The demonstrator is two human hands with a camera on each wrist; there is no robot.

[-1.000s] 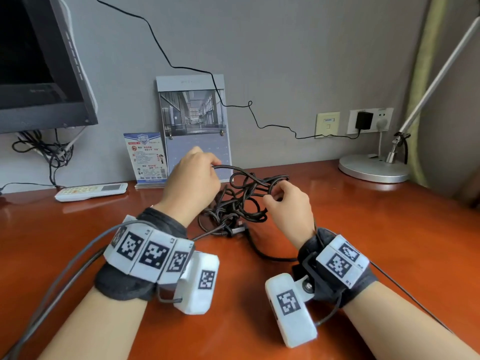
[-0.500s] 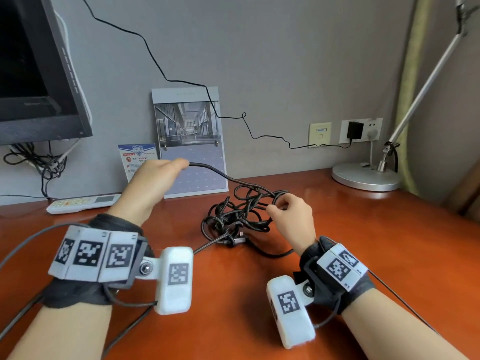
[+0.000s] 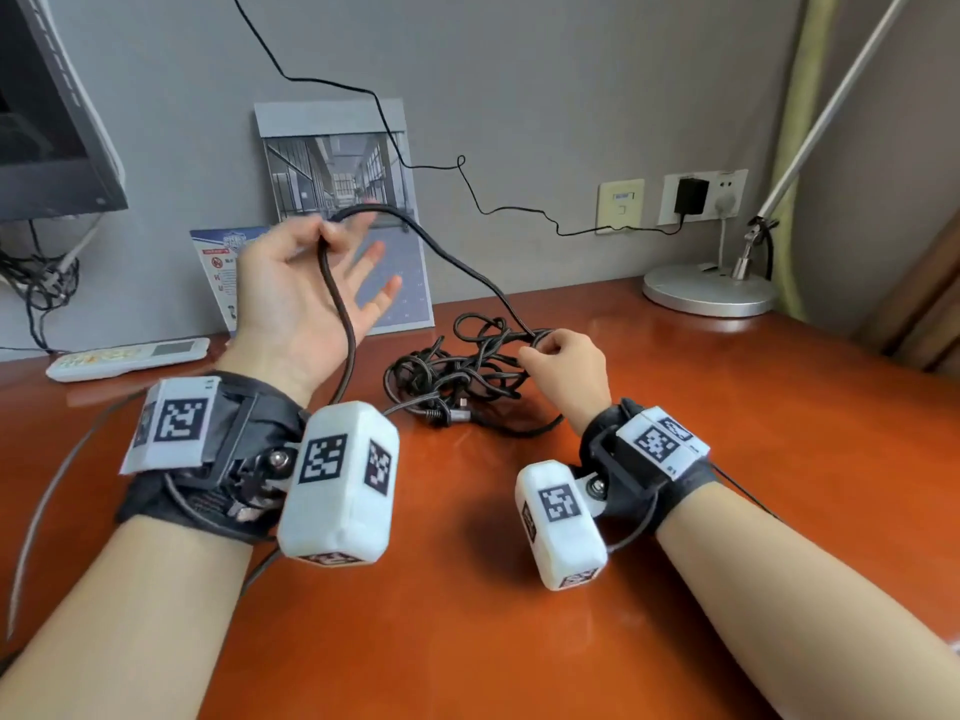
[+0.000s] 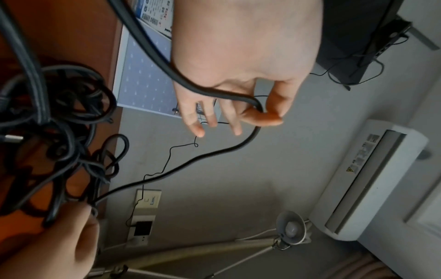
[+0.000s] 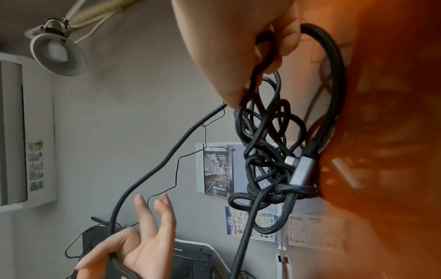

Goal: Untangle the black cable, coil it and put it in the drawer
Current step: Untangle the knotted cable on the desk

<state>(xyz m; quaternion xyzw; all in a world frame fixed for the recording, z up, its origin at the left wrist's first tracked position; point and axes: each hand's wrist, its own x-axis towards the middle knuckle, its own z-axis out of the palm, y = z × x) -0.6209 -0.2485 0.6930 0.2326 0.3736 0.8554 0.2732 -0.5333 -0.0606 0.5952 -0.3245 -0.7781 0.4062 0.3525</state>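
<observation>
Head view: left hand (image 3: 306, 298) was raised, thumb and forefinger pinching a strand of the black cable (image 3: 457, 371); that strand ran down-right to the knot on the desk (image 3: 727, 459), where the right hand (image 3: 566, 366) pinched a loop.
Left wrist: pinch confirmed, other fingers (image 4: 198, 122) spread.
Right wrist: fingers curled round loops, plug (image 5: 302, 169) buried in the tangle; right hand nearer it.

Black wrist straps (image 3: 218, 459) carry white tagged plates (image 3: 657, 443) and white camera pods (image 3: 340, 483) (checkered markers, thin grey leads).
</observation>
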